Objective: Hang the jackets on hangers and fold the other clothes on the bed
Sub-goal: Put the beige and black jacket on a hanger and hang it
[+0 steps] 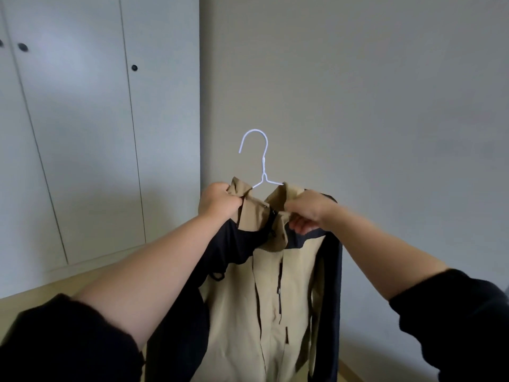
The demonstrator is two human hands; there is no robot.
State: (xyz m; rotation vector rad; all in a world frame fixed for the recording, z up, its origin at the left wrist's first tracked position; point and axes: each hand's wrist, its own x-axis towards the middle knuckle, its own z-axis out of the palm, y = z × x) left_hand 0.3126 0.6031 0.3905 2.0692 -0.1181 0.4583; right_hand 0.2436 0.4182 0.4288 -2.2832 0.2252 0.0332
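Head view puts the jacket [275, 299] right in front of you, held up in the air: beige down the closed front, black over the shoulders and arms, its body hanging straight down between your forearms [154, 257]. The white wire hanger [264, 166] sits inside the neck, with its hook [254, 130] standing upright above the collar [248, 208] and its two wire arms disappearing under the cloth on either side. From that I judge the jacket is already on the hanger and you are settling the collar, not threading it. Your left hand [217, 202] grips the collar on its side, with the fingers [234, 199] curled round a fold of beige cloth. Your right hand [308, 210] pinches the other side, thumb on top and fingers tucked beneath the edge. Holding at the neck on both sides seems to carry the garment's weight and stop it sliding off, which leaves the hook free for hanging. Both arms reach forward and a little upward at about the same height, bare to the elbow with your dark sleeves [68, 340] pushed back. Behind the jacket is a plain wall [358, 92], and to the left are pale wardrobe doors [82, 133] with small dark knobs [134, 67]. No rail or bed is in view.
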